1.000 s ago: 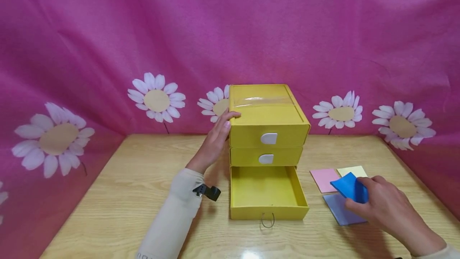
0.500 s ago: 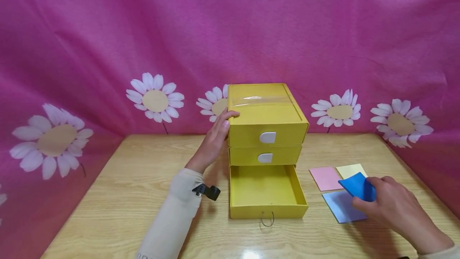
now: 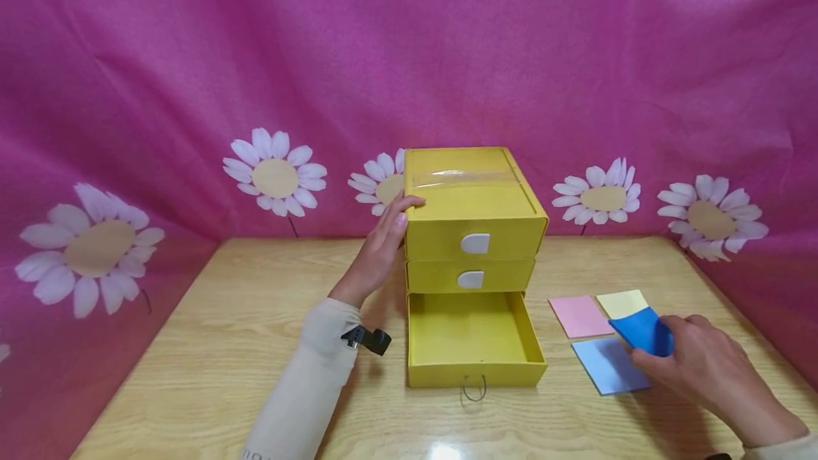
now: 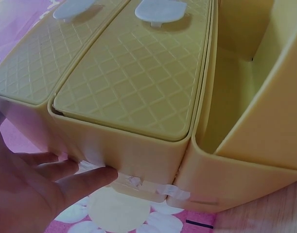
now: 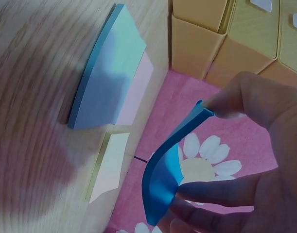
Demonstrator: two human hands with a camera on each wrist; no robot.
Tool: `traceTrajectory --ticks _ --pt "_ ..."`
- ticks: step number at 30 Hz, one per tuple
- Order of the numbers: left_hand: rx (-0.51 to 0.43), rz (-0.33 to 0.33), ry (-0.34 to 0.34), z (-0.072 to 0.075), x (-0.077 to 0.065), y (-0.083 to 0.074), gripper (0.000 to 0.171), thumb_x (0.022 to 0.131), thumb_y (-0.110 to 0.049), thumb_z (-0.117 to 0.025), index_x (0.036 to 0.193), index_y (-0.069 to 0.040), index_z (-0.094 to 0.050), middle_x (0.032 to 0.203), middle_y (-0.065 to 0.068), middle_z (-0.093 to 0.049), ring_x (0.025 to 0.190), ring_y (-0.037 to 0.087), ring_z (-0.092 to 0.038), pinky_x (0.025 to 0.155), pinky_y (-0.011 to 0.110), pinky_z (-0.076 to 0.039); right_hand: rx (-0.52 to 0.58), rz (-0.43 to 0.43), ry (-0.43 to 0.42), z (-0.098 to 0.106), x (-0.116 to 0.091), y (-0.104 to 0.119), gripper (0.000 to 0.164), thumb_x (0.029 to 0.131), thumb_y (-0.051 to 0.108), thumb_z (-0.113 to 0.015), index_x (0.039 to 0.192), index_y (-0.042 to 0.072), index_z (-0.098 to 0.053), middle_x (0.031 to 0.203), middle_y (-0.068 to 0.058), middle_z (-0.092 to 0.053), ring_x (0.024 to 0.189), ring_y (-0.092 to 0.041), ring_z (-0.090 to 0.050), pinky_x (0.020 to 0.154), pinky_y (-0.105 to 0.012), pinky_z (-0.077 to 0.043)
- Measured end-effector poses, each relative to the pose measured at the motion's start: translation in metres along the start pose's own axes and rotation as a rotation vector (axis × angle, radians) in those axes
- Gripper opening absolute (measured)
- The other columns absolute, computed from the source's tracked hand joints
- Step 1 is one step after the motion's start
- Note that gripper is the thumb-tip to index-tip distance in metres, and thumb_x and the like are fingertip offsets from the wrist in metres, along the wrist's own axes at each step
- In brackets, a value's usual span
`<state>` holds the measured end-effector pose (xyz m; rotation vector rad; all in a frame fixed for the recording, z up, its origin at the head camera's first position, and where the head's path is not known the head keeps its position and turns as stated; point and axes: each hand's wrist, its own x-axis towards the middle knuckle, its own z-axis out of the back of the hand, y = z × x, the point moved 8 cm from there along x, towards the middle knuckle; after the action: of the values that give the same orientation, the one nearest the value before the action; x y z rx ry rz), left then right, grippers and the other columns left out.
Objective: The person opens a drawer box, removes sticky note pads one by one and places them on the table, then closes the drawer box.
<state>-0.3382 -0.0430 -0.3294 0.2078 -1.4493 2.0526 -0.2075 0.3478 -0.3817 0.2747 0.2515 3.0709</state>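
A yellow three-drawer box (image 3: pixel 469 197) stands mid-table, its bottom drawer (image 3: pixel 473 375) pulled out with nothing visible inside. My left hand (image 3: pixel 377 250) rests against the box's left side, fingertips on the top edge; in the left wrist view its fingers are extended along the side wall. With thumb and fingers my right hand (image 3: pixel 706 371) pinches a dark blue sticky-note pad (image 3: pixel 642 331), which bends in the grip, as the right wrist view (image 5: pixel 160 179) of the pad confirms. Beneath it on the table lie a light blue pad (image 3: pixel 607 368), a pink pad (image 3: pixel 580 316) and a pale yellow pad (image 3: pixel 623 302).
A wire ring pull (image 3: pixel 475 389) hangs from the bottom drawer's front. White tabs (image 3: pixel 476 243) mark the upper two drawers. Clear tape (image 3: pixel 460 177) crosses the box top. Behind the wooden table (image 3: pixel 224 346) hangs a magenta cloth (image 3: pixel 409 48) with daisies.
My right hand has moved slightly right with the dark blue pad, uncovering more of the light blue pad. The left hand stays on the box, and the view has shifted a little.
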Motion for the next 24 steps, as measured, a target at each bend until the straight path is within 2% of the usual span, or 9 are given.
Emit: traceTrajectory --ticks 7,9,19,24 --pt "-0.001 0.004 0.002 0.001 0.000 0.000 0.042 0.102 -0.051 -0.025 0.139 -0.039 -0.038 0.160 -0.007 -0.010 0.145 0.022 -0.012 0.107 0.066 -0.021 -0.011 -0.056 0.048 -0.004 -0.002 -0.011 0.082 0.074 0.050 -0.075 0.108 -0.021 -0.052 0.083 -0.029 -0.051 0.071 -0.039 -0.050 0.061 -0.054 -0.045" --pt "-0.003 0.001 0.001 0.001 0.000 -0.001 0.042 0.102 -0.052 -0.025 0.139 -0.039 -0.038 0.160 -0.007 -0.010 0.145 0.023 -0.013 0.106 0.066 -0.022 -0.014 -0.058 0.038 -0.002 -0.001 -0.013 0.081 0.074 0.050 -0.075 0.108 -0.020 -0.052 0.082 -0.029 -0.052 0.070 -0.039 -0.051 0.060 -0.054 -0.045" --pt "0.007 -0.002 0.003 0.001 0.002 0.000 0.041 0.102 -0.051 -0.024 0.138 -0.040 -0.039 0.159 -0.008 -0.011 0.145 0.022 -0.013 0.107 0.066 -0.020 -0.017 -0.084 0.055 -0.007 -0.002 -0.024 0.071 0.073 0.046 -0.075 0.091 -0.019 -0.053 0.076 -0.025 -0.050 0.067 -0.035 -0.049 0.056 -0.048 -0.044" --pt "0.011 -0.003 -0.001 0.000 0.002 0.000 0.041 0.102 -0.051 -0.023 0.138 -0.040 -0.039 0.159 -0.008 -0.012 0.145 0.022 -0.013 0.107 0.066 -0.020 -0.009 -0.061 0.018 -0.007 -0.004 -0.027 0.065 0.072 0.047 -0.075 0.084 -0.014 -0.054 0.072 -0.020 -0.050 0.064 -0.032 -0.049 0.052 -0.044 -0.042"
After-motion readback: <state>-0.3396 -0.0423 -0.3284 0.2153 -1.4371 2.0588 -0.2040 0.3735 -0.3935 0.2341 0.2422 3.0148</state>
